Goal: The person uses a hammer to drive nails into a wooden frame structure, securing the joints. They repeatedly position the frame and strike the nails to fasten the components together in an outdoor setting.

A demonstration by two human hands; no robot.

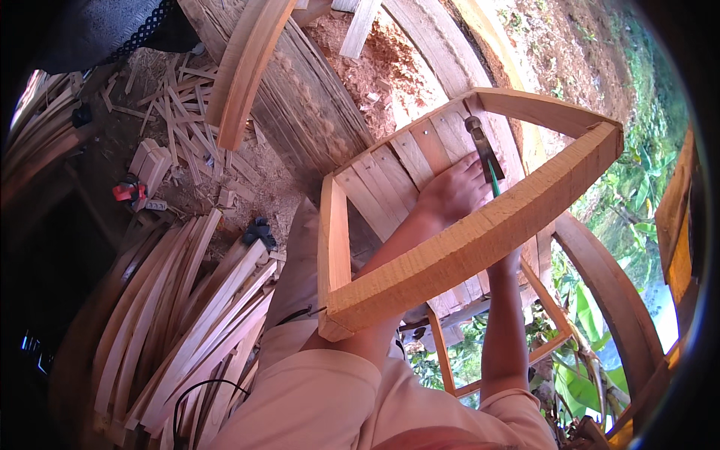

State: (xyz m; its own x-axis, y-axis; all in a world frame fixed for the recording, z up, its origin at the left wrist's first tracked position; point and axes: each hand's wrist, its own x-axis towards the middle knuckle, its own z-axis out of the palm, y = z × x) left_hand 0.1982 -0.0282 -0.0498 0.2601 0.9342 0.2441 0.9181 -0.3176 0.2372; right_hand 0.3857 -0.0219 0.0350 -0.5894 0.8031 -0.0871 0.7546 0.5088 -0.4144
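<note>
Across the middle lies a slatted wooden panel [409, 161] with a raised wooden frame [480, 217] around it, its near side a thick curved beam. My left arm reaches under this beam, and my left hand [454, 191] rests on the slats with fingers bent and drawn together. Whatever its fingertips may pinch is too small to make out. Close beside them is the dark head of a hammer [477, 133] with a green handle. The handle runs down behind the beam to my right hand [508, 262], closed around it; the beam hides most of that hand.
Curved wooden strips [180, 322] are stacked at the lower left. A thick plank [307, 97] and a curved board [247, 75] lie beyond the panel. Offcuts [187, 120] and shavings litter the ground, near a red-and-black tool [130, 190]. Another curved timber [615, 292] stands at right.
</note>
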